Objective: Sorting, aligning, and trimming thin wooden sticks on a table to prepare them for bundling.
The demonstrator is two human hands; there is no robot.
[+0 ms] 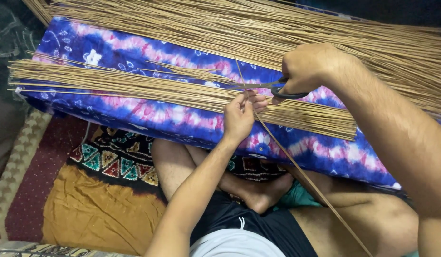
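My left hand [240,114] pinches one long thin straw stick [296,166] that slants down past my crossed legs to the lower right. My right hand [310,66] grips a pair of scissors [268,86] with dark handles; the blades point left and meet the stick just above my left fingers. Both hands hover over a blue, purple and pink tie-dye cushion [149,114]. A flat row of trimmed sticks [135,88] lies across the cushion under my hands.
A large heap of longer sticks [277,33] fans across the cushion's far side to the right edge. Below the cushion are my bare legs, a patterned cloth [116,159], an orange cloth [97,209] and a maroon mat [39,181].
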